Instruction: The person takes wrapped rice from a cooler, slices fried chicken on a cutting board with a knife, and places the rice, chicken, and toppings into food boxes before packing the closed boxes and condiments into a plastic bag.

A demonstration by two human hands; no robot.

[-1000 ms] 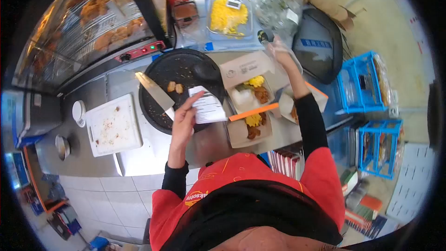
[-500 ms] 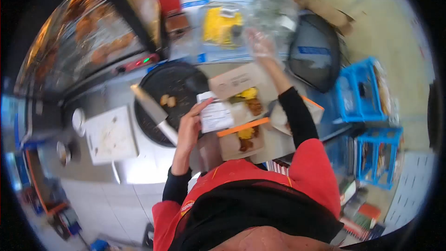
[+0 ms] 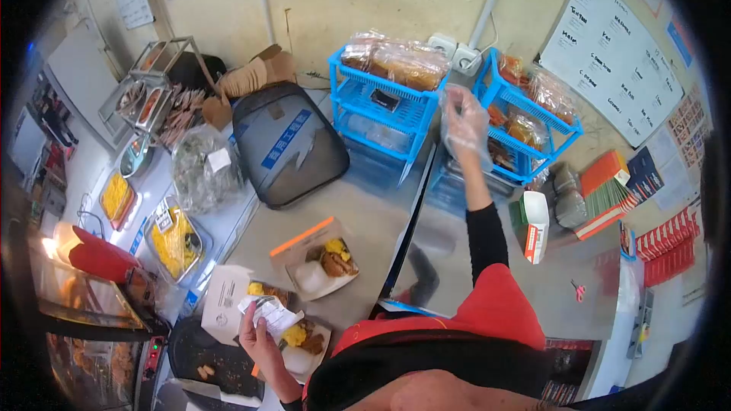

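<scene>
My left hand [image 3: 263, 346] grips a crumpled white paper slip [image 3: 272, 317] with printing on it, held over the open food boxes. Beneath it are a carton with a raised printed lid [image 3: 226, 304] and another holding rice, yellow shreds and brown pieces [image 3: 304, 342]. A third box with an orange edge [image 3: 304, 237] lies farther out, also with rice, yellow shreds and brown food. My right hand [image 3: 466, 128], in a clear plastic glove, is raised between two blue racks. Its fingers are curled but apart, with nothing visible in them.
Wrapped packets fill the tops of the left blue rack [image 3: 381, 148] and right blue rack [image 3: 518, 152]. A dark lid with blue tape [image 3: 289, 144] lies beside a bag of greens [image 3: 205, 171]. Pink scissors [image 3: 579, 290] lie right. A black round tray [image 3: 202, 354] is lower left.
My view has turned right toward the racks. My right hand has moved from the bag of greens to the racks. My left hand still has the paper slip, now lifted and crumpled.
</scene>
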